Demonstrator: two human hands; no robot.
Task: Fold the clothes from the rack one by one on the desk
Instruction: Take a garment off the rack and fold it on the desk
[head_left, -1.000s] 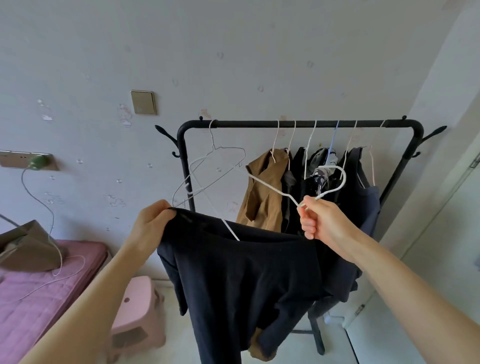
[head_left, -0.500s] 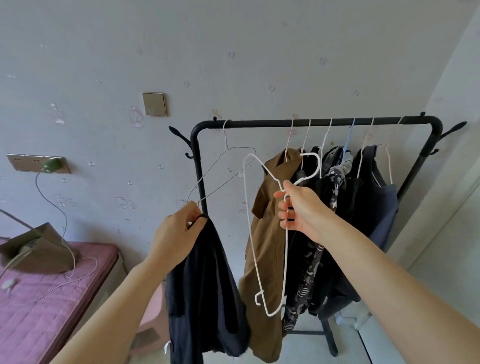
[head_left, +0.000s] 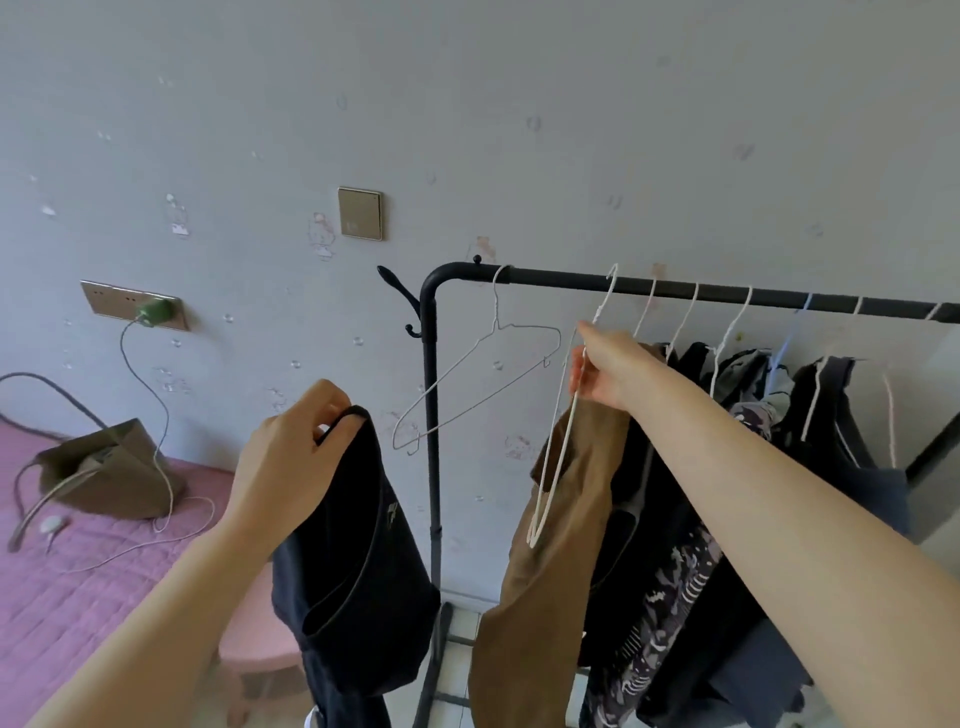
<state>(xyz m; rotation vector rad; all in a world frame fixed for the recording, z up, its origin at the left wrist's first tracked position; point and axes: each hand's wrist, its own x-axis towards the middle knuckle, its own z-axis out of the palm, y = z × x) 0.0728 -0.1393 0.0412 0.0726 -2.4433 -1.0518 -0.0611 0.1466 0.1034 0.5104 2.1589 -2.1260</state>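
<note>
Both hands grip: garment (head_left: 358, 561), hanger (head_left: 558, 441).

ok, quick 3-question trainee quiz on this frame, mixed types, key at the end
1. True or false: the left hand holds a dark garment.
2. What does the right hand hold?
A. the brown bag
B. a white hanger
C. the pink stool
3. Fill in: the white hanger has its hook at the black ___.

Key:
1. true
2. B
3. rack rail
</note>
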